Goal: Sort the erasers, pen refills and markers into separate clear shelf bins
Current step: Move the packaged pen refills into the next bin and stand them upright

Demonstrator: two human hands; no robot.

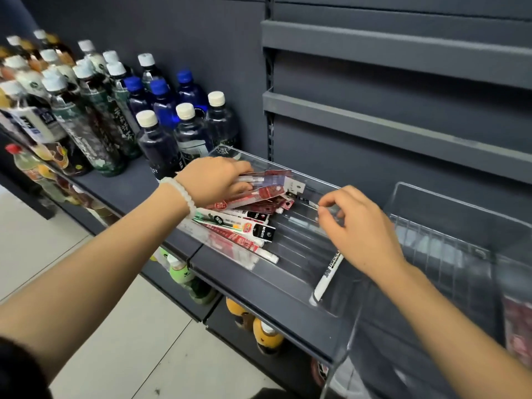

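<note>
A clear bin point(290, 272) sits on the grey shelf, holding a pile of pen refill packs point(244, 223) along its left side. My left hand point(216, 180) grips a few red and clear refill packs point(267, 188) at the back of the pile. My right hand point(359, 226) hovers over the bin's right side, its thumb and forefinger pinching a small pale thing that I cannot make out. A white marker point(326, 279) with a black label lies in the bin's front right corner, partly under my right hand. A second clear bin point(449, 234) stands to the right.
Many drink bottles point(115, 110) crowd the shelf left of the bin, with more bottles point(184, 275) on the lower shelves. Bare grey shelves point(403, 131) rise behind. A red patterned thing point(518, 326) shows blurred in the right bin. Tiled floor lies at lower left.
</note>
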